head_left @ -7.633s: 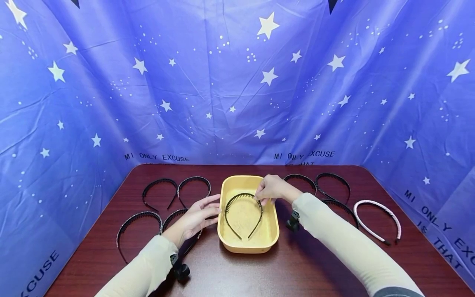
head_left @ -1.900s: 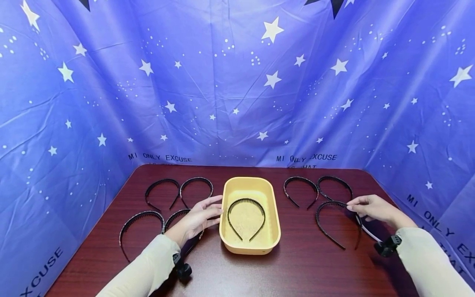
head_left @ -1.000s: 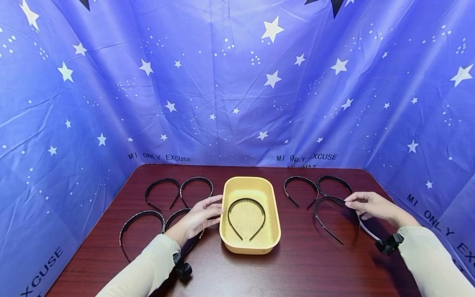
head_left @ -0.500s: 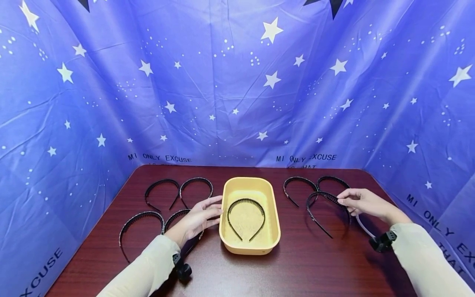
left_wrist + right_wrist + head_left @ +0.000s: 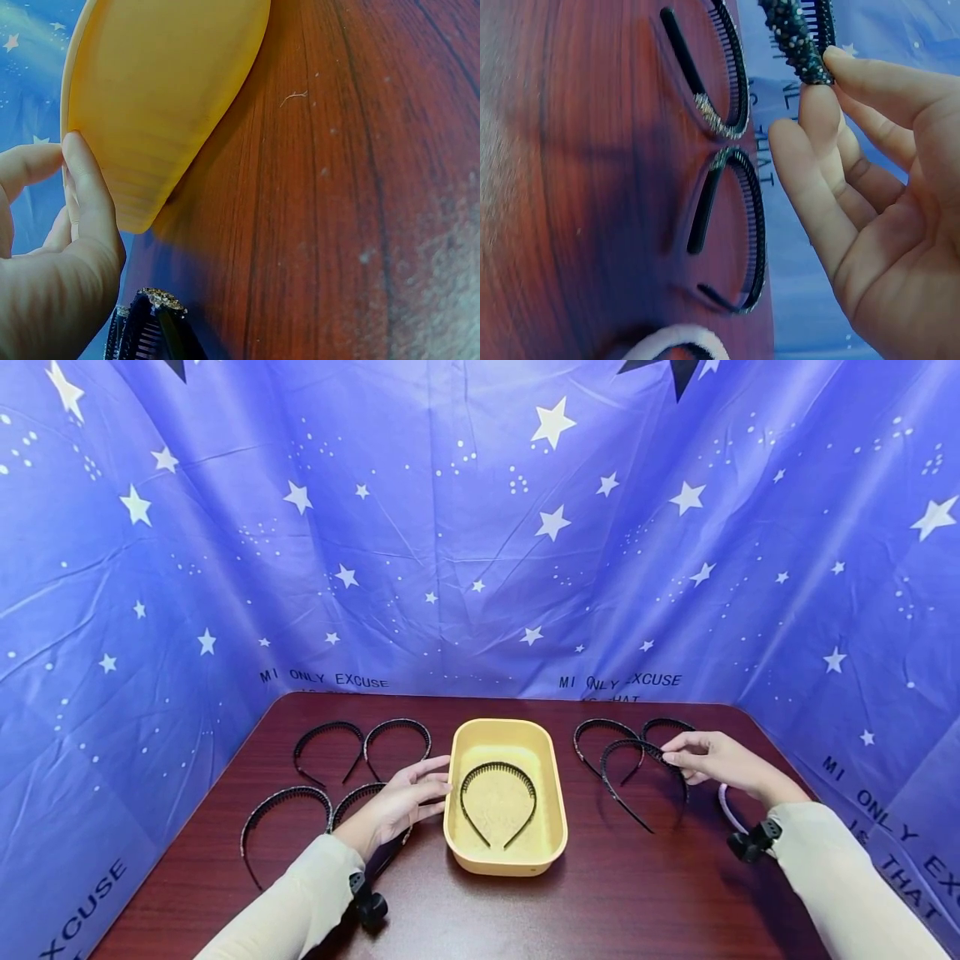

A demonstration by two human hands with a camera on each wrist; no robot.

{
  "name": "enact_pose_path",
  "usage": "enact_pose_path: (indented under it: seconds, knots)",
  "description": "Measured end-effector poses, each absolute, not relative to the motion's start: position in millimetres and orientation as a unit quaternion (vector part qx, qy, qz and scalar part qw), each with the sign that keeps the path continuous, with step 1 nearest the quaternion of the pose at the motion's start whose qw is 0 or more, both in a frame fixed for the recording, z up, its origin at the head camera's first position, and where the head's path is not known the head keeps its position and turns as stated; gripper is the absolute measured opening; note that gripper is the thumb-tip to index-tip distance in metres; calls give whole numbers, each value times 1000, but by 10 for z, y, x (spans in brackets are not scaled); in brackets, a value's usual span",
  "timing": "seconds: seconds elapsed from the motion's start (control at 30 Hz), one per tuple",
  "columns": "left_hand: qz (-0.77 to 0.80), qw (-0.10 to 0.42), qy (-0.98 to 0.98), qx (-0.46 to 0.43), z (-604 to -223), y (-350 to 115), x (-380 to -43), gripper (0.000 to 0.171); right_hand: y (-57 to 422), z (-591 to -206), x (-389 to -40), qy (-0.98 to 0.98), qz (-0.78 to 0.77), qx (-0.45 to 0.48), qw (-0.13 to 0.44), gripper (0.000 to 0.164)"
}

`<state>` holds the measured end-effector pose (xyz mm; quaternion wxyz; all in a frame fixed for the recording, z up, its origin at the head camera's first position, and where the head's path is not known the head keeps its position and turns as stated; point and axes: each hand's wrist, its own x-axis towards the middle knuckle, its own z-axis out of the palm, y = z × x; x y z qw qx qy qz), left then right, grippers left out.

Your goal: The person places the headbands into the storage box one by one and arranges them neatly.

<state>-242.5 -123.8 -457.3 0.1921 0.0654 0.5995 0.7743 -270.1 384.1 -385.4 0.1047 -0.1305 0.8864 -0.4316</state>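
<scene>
Between thumb and fingers, my right hand [image 5: 708,760] pinches a black headband [image 5: 609,777] by its upper right side, raised in front of two others. Black glitter covers the part of it seen near the fingertips in the right wrist view. My left hand [image 5: 393,806] has its fingers extended, tips touching the left rim of a yellow tray [image 5: 558,827]. A black toothed headband [image 5: 462,802] lies inside the tray, ends toward me. In the left wrist view, the left thumb [image 5: 88,176] rests against the tray's wall.
Black headbands [image 5: 296,756] lie in a group left of the tray, one partly behind my left hand. At right, a black headband [image 5: 592,720] and another [image 5: 757,217] lie behind the held one. A pale headband [image 5: 679,334] is partly covered by my right arm.
My right hand has gone from the tray to the right-hand group, picked up a black headband there and moved it left and upward. The left hand has stayed at the tray.
</scene>
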Motion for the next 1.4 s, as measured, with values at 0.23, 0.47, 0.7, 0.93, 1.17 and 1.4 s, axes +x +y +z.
enact_pose_path:
  seconds: [0.23, 0.47, 0.7, 0.93, 1.17, 1.4]
  knots:
    - [776, 191, 597, 63, -4590, -1235, -2432, 63, 3667, -3791, -2727, 892, -422, -135, 93, 39]
    - [775, 189, 599, 65, -4588, -1236, -2431, 63, 3531, -3785, -2800, 893, -415, -151, 84, 39]
    - [775, 192, 599, 64, -4574, -1236, -2420, 64, 3372, -3761, -2860, 880, -433, -178, 81, 36]
    - [775, 192, 599, 65, -4554, -1235, -2410, 65, 3167, -3704, -2900, 873, -446, -167, 102, 34]
    - [776, 193, 597, 65, -4548, -1238, -2409, 65, 2971, -3661, -2932, 875, -437, -166, 124, 34]
    - [776, 193, 597, 65, -4552, -1237, -2415, 65, 2807, -3676, -2975, 867, -441, -189, 134, 31]
